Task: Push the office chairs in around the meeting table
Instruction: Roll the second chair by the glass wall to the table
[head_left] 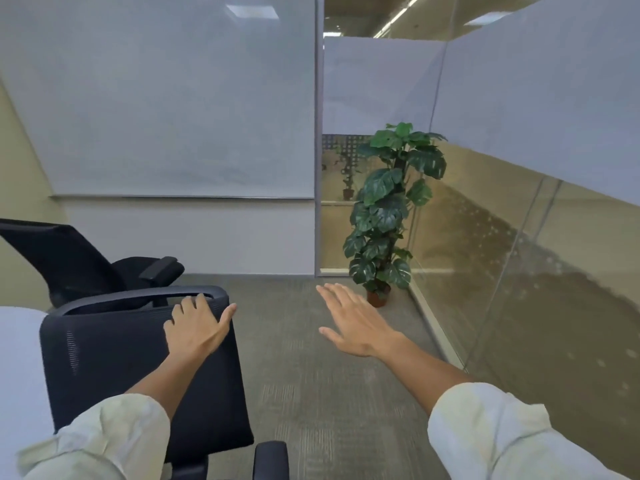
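Note:
A black mesh office chair (114,368) stands right in front of me at the lower left, its back towards me. My left hand (195,327) lies on the top right corner of that backrest, fingers over the top rail. My right hand (353,320) hovers flat in the air to the chair's right, fingers spread, holding nothing. A second black office chair (69,265) stands beyond the first, turned to the right, near the back wall. A pale edge of the meeting table (19,368) shows at the far left, beside the near chair.
A tall potted plant (388,216) stands in the corner by the glass partition (519,271) that runs along the right. A large whiteboard (166,98) covers the back wall. Grey carpet (311,375) stretches between the chair and the glass.

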Tool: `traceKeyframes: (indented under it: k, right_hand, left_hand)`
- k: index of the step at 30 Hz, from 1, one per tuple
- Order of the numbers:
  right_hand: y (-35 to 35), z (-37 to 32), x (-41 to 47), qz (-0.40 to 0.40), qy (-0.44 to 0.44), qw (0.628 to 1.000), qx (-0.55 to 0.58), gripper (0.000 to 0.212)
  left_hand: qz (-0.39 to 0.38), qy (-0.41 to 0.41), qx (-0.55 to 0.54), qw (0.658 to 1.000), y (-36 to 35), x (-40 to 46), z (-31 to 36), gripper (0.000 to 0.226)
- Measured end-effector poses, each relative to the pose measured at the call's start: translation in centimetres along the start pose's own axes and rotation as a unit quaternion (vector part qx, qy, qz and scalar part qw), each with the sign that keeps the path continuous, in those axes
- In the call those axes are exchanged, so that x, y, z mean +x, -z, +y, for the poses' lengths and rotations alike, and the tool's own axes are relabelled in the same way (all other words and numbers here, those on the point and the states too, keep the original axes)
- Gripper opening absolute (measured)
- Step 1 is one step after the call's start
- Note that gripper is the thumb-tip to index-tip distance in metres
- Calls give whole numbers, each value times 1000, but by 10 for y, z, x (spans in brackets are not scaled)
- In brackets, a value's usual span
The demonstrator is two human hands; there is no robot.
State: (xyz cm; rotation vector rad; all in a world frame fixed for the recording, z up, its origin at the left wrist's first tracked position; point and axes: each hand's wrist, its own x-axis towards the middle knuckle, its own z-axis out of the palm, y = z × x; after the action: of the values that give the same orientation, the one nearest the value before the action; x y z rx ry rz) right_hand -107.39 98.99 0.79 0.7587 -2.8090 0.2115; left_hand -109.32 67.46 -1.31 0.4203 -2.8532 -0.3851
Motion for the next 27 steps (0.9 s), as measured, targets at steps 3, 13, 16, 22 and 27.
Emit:
traceKeyframes:
  k: [3,13,16,22,27]
  right_hand:
    - [-11,28,39,-5,18,1000,17,79]
    - [-50,123,162,-24,129,990,59,81]
    - [-53,145,193,-36,171,982,72,81]
    - [-57,153,257,-45,268,959,85,81]
    - [-76,126,311,-45,339,935,90,83]
  left_hand:
    - [8,13,3,1000,-13,25,16,83]
    - [31,111,-28,993,-63,95,65,76]
    - [28,172,-52,983,-75,104,74,74]
    - [36,240,-15,970,-88,112,78,63]
    - [51,294,28,954,-85,133,76,73]
